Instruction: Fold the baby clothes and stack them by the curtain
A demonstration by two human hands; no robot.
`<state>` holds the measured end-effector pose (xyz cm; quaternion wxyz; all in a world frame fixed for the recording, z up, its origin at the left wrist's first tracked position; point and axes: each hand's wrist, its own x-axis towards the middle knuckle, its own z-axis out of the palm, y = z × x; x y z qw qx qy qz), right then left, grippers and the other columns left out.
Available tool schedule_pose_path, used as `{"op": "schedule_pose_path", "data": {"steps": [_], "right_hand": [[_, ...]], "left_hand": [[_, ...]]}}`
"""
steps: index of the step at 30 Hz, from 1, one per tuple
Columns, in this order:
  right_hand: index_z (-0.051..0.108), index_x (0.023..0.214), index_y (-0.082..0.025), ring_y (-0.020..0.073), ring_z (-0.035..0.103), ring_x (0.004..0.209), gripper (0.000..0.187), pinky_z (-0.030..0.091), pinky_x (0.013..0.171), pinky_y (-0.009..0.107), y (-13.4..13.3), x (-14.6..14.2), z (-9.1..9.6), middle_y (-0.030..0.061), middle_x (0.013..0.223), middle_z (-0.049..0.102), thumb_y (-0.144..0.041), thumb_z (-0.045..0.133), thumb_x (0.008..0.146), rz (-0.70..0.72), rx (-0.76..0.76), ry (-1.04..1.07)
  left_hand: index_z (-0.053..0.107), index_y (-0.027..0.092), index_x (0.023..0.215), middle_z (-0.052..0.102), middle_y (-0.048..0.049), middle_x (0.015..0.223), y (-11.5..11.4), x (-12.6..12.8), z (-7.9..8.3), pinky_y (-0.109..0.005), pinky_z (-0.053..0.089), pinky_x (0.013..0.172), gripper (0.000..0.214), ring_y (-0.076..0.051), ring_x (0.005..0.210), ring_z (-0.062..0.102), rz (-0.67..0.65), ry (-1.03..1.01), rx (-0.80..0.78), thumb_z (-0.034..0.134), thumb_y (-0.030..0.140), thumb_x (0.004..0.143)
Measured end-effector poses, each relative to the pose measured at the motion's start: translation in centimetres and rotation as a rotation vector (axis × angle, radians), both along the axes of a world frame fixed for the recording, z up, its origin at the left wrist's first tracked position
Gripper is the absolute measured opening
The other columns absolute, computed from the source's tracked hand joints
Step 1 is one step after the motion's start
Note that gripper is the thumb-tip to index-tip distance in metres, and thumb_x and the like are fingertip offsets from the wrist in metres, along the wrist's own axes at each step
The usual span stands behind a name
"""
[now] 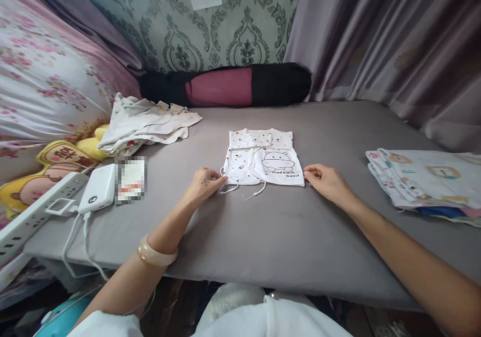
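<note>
A small white baby garment [263,157] with a cartoon animal print and loose tie strings lies folded flat in the middle of the grey bed surface [263,227]. My left hand [205,182] pinches its near left corner, fingers closed on the cloth. My right hand [325,179] rests at the near right corner, fingers curled with the tips on the garment's edge. A pale bangle sits on my left wrist.
A heap of unfolded white clothes [145,124] lies at the back left. A stack of folded printed cloths [424,182] sits at the right. A white power bank [97,189], a power strip [33,212] and a black-and-maroon bolster [229,85] are nearby.
</note>
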<state>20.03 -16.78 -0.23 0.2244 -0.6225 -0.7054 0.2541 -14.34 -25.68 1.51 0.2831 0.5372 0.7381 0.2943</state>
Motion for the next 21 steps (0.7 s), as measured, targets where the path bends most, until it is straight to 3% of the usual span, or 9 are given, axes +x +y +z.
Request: {"op": "schedule_pose_path", "data": {"steps": [7, 14, 17, 21], "right_hand": [[0.059, 0.104, -0.020, 0.0159, 0.062, 0.056, 0.029, 0.044, 0.055, 0.026, -0.5, -1.6, 0.6, 0.0006, 0.069, 0.070, -0.037, 0.058, 0.081, 0.008, -0.067, 0.027], [0.056, 0.109, -0.024, 0.0114, 0.047, 0.042, 0.034, 0.036, 0.045, 0.023, -1.0, -1.5, 0.3, -0.0072, 0.057, 0.060, -0.043, 0.058, 0.081, 0.062, -0.102, 0.159], [0.062, 0.097, -0.022, 0.0094, 0.047, 0.045, 0.031, 0.037, 0.046, 0.023, -1.1, -1.2, 0.4, -0.0036, 0.065, 0.065, -0.048, 0.059, 0.081, 0.102, -0.152, 0.249], [0.068, 0.084, -0.019, 0.0074, 0.047, 0.048, 0.035, 0.036, 0.044, 0.021, -1.3, -1.0, 1.1, 0.0014, 0.075, 0.069, -0.053, 0.064, 0.077, 0.123, -0.235, 0.347]], "left_hand": [[0.064, 0.016, 0.061, 0.044, 0.0058, 0.042, 0.0, 1.2, 0.6, -0.022, 0.029, 0.045, 0.024, -0.009, 0.043, 0.041, 0.021, -0.043, -0.088, 0.067, 0.039, 0.069], [0.059, 0.017, 0.071, 0.060, 0.0017, 0.056, -0.1, 1.2, 0.7, -0.020, 0.033, 0.045, 0.021, -0.010, 0.049, 0.052, 0.040, -0.181, -0.083, 0.066, 0.036, 0.071], [0.057, 0.017, 0.084, 0.068, -0.0021, 0.069, -0.1, 1.2, 0.5, -0.020, 0.038, 0.047, 0.025, -0.010, 0.052, 0.057, 0.051, -0.323, -0.057, 0.069, 0.034, 0.070], [0.057, 0.018, 0.111, 0.068, 0.0011, 0.069, 0.0, 1.3, 0.7, -0.019, 0.039, 0.049, 0.045, -0.009, 0.052, 0.056, 0.060, -0.468, 0.006, 0.070, 0.032, 0.071]]}}
